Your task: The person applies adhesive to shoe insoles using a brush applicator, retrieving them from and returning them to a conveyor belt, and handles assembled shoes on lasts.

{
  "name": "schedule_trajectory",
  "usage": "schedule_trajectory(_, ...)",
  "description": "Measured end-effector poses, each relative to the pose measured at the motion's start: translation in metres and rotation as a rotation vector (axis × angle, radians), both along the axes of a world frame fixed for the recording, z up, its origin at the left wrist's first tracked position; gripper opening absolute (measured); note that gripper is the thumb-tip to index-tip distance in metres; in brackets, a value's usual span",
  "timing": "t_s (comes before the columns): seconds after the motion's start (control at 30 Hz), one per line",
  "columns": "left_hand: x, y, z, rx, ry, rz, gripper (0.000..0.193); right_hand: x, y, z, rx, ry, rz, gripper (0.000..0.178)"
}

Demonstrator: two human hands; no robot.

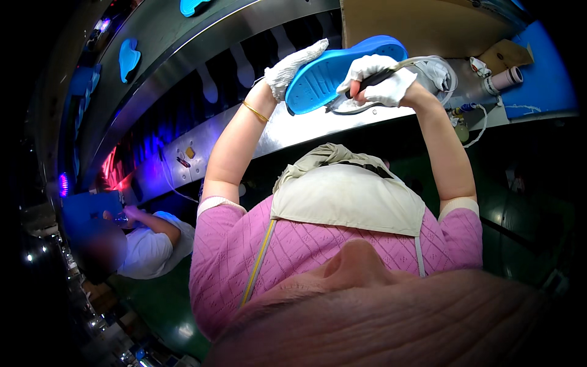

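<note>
The person's head fills the bottom centre. At top centre, the left hand, fingers pressed together, holds 1 blue sole by its left edge; the right hand has its fingers curled around a black tool over the sole.

No lettering, number, label or sign is legible here.

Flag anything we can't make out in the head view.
All in the head view:
Blue sole: stretch behind the right hand, plus the face turned from the camera.
Dark tool: partly covered by the right hand's fingers; tip too small to read.
Blue piece up top: cut off by the upper edge.
Co-worker's hands: too small and dim to tell what they hold.
</note>
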State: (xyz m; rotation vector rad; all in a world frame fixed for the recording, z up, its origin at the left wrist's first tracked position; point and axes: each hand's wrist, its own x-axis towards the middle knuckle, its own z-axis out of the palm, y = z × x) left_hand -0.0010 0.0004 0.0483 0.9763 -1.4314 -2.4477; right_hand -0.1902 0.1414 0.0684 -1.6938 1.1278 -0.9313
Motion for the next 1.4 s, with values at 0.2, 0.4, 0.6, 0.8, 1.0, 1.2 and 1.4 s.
schedule_trajectory(0.2, 0.004, 0.005, -0.018, 0.368, 0.595, -0.023, 0.08, 0.04, 0.01, -0.031, -0.241, -0.331, -0.368, 0.014)
schedule_trajectory(0.4, -0.003, 0.025, -0.043, 0.404, 0.723, 0.188, 0.088, 0.059, 0.027, -0.037, 0.008, -0.382, -0.244, 0.012)
schedule_trajectory(0.6, -0.004, 0.035, -0.053, 0.703, 0.98, 0.086, 0.085, 0.052, 0.001, -0.042, -0.515, -0.23, -0.595, 0.018)
schedule_trajectory(0.8, 0.002, 0.032, -0.053, 0.477, 0.848, 0.186, 0.087, 0.068, 0.012, -0.016, -0.029, -0.551, -0.248, 0.013)
schedule_trajectory(1.0, 0.001, 0.054, -0.032, 0.5, 0.766, 0.271, 0.074, 0.044, -0.026, -0.018, -0.652, -0.298, -0.684, 0.011)
schedule_trajectory(1.2, 0.009, 0.034, -0.051, 0.519, 0.871, 0.262, 0.077, 0.051, -0.005, -0.006, -0.24, -0.64, -0.469, 0.009)
schedule_trajectory(1.4, 0.009, 0.053, -0.038, 0.466, 0.786, 0.127, 0.098, 0.002, -0.014, -0.008, -0.009, -0.515, -0.544, 0.012)
